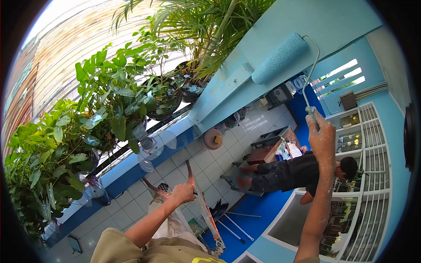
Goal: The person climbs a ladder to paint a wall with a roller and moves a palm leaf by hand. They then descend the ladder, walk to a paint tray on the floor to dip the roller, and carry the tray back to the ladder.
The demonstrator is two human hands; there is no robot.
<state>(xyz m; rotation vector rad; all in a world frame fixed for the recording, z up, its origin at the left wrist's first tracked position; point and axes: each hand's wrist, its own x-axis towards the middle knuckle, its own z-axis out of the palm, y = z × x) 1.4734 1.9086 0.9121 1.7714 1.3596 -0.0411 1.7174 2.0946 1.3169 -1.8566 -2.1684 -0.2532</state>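
My right hand (322, 133) is raised and closed around the handle of a paint roller. The fluffy blue roller sleeve (280, 58) lies against or close over the light blue beam (333, 24), and its bent wire frame (315, 65) runs down to my grip. Paint specks cover that hand and forearm. Lower down, my left hand (183, 193) is closed at the side rail of a paint-spattered ladder (205, 210), whose legs splay across the tiles below me.
Potted plants (109, 101) line the ledge at left. A person in dark clothes (294, 175) stands at right by a cluttered table (287, 142). White-barred windows (372, 144) line the right wall. A round pinkish container (213, 139) and long poles (232, 229) are on the floor.
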